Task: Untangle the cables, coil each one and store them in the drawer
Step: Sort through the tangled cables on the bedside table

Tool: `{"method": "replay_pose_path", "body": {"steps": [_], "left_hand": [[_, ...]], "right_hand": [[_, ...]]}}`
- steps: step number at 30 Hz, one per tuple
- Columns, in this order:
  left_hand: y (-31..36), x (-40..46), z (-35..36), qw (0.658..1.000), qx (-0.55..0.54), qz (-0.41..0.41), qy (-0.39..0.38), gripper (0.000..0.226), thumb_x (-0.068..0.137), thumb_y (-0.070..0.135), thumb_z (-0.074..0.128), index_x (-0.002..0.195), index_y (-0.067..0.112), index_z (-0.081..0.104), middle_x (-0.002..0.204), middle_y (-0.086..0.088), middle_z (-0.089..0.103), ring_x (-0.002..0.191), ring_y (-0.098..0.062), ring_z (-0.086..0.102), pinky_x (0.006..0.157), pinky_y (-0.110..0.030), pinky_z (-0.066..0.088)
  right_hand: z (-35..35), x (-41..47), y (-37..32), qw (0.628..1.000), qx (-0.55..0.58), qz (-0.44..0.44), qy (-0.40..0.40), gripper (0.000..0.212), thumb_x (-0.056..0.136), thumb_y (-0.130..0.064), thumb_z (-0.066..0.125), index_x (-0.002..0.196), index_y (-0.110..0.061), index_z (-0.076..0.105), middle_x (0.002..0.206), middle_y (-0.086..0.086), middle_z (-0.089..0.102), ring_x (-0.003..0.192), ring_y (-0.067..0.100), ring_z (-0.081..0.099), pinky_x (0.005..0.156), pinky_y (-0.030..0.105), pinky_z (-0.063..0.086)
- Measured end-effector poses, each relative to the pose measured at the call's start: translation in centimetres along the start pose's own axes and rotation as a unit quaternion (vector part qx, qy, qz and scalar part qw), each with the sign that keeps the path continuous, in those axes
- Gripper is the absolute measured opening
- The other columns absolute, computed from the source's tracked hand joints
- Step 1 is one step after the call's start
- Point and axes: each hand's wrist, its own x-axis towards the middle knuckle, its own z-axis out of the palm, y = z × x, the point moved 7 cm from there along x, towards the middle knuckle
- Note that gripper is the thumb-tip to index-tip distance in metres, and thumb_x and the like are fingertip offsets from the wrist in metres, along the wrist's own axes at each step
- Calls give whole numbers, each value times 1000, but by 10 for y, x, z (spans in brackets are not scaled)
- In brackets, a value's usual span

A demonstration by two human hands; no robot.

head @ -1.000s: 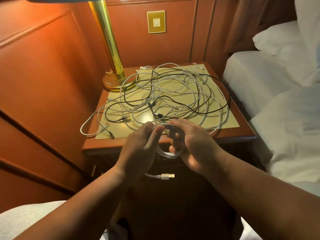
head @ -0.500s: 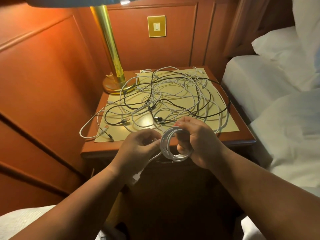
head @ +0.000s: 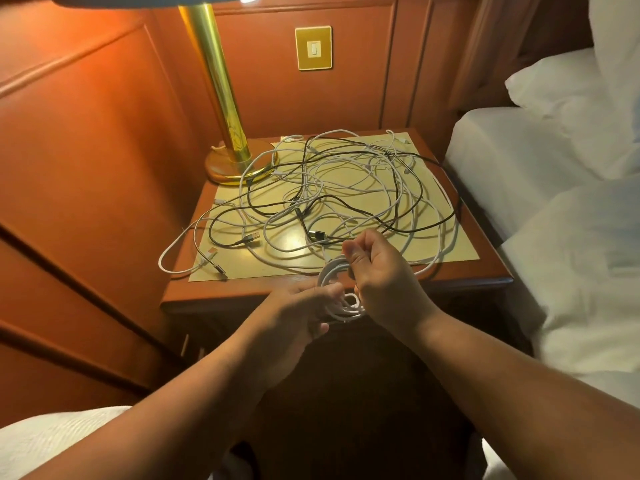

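At the near edge of the tabletop (head: 485, 277), you have one white coil (head: 341, 296) in the air between your hands, just in front of the wood. Your right hand (head: 381, 278) has its fingers curled, pinching the upper loops. Your left hand (head: 298, 313) grips the lower part from beneath, fingers wrapped toward the bundle. Whether its free end is already tucked in, you cannot tell from here; your hands cover it.

That coil looks close to finished, so judge the first cable as nearly done but not stored. Nothing shows a drawer (head: 194, 341) pulled open; its front sits in shadow under the near edge, and only a faint handle shows at the left.

Most of the work is left. The tangle (head: 346, 195) spreads across the yellow mat (head: 464, 251), white and black cables crossing one another many times. A black cable loops wide toward the right side, its metal plug (head: 317, 234) lying just beyond your right hand. One white cable hangs over the left edge. At the far left, a loop lies around the lamp base (head: 239, 164). Each of these is yet to be freed, coiled and put away.
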Motion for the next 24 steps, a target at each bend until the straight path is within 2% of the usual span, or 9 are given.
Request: {"method": "replay_pose_path", "body": {"steps": [2,4,7,9,11,15,19,21,24], "left_hand": [[-2,0,4,999,-32,-18,-26,8,79,28,70,80,20,70,87,2,68,80,-10,61,79,-35,36],[-3,2,6,1000,1,-12,-24,4,86,16,68,83,18,65,82,2,66,76,-9,60,78,-33,39],[-1,7,-4,995,93,5,28,12,87,5,64,81,15,61,82,-4,61,82,-21,57,87,-41,48],[3,8,-11,986,155,10,55,12,88,7,64,93,18,66,98,-3,68,96,-18,65,97,-41,53],[6,8,-15,976,207,13,65,21,92,11,65,107,25,66,108,-2,69,101,-14,68,97,-38,56],[18,5,-22,960,265,41,82,19,95,22,65,106,37,59,87,1,75,86,-11,73,88,-36,59],[21,5,-24,985,158,27,69,10,94,21,65,103,21,68,72,4,70,78,-15,69,88,-37,55],[23,7,-23,990,126,25,52,9,95,17,62,98,17,70,68,3,63,72,-15,61,78,-32,50],[23,9,-25,996,86,17,26,23,98,11,54,88,16,74,64,0,51,60,-13,44,62,-26,35]], "right_hand": [[3,0,-2,1000,-11,-8,-7,23,103,-33,46,89,-15,50,71,12,53,64,36,54,66,56,52],[6,0,-3,999,-25,-15,-18,21,104,-33,46,90,-17,50,71,14,55,62,30,56,61,54,50],[5,1,-4,998,-52,-30,-20,18,105,-29,45,91,-18,50,67,5,51,57,15,48,55,41,44],[1,2,-5,998,-46,-32,-14,17,105,-24,45,90,-18,50,66,1,51,53,2,49,52,23,43],[-3,3,-7,998,-48,-37,-13,16,105,-19,45,89,-15,49,63,-3,48,49,-4,52,49,11,41],[-9,3,-8,992,-107,-63,-1,16,105,-21,46,90,-17,49,53,-8,49,46,0,50,46,15,36],[-20,9,-3,995,-90,-41,25,19,105,-25,46,86,-19,50,56,-7,47,47,3,40,49,28,36],[-23,11,-2,996,-72,-22,37,22,104,-26,46,86,-15,50,60,-4,44,50,5,39,51,32,37],[-29,12,-4,997,-66,-12,50,25,104,-27,47,85,-12,51,59,-5,41,49,4,35,49,27,33]]}}
